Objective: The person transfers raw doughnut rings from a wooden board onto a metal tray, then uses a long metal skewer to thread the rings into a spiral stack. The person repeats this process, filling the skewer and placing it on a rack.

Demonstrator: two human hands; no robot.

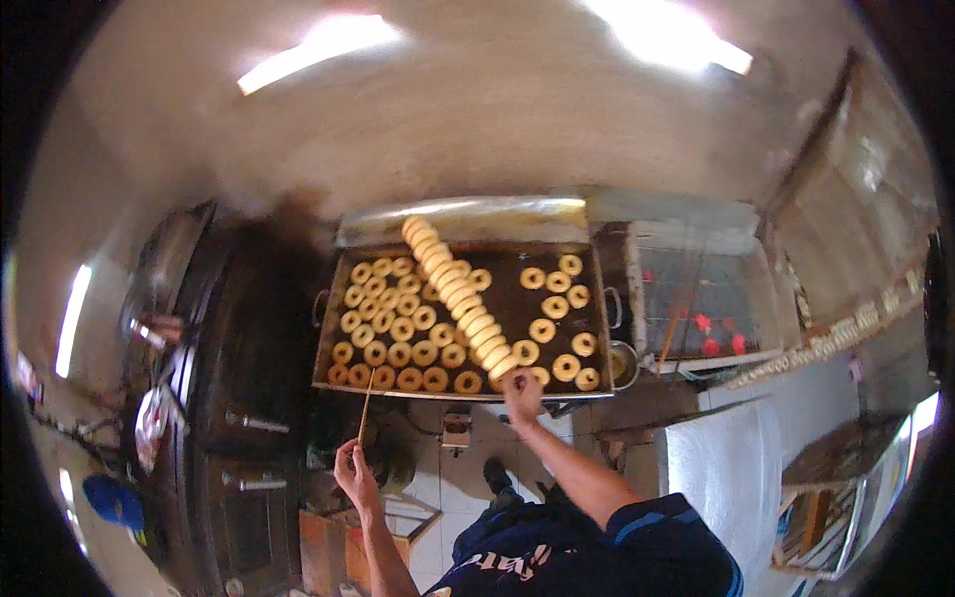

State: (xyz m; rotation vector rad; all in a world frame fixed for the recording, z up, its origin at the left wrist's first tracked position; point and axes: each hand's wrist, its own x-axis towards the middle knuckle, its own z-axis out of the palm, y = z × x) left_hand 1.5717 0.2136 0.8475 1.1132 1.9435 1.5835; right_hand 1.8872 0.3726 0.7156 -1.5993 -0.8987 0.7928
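Right hand (521,390) fingers clamped on doughnut-loaded rod (456,289), left hand (355,474) fingers pinching thin stick (365,406)

The stick (460,296) under the threaded doughnuts (453,284) is hidden by them; its grip inside the right hand (521,390) cannot be made out.

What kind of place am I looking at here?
Probably a small doughnut shop's frying area: a wide fryer vat full of ring doughnuts, the right hand lifting a loaded stick of doughnuts, and a draining rack alongside.
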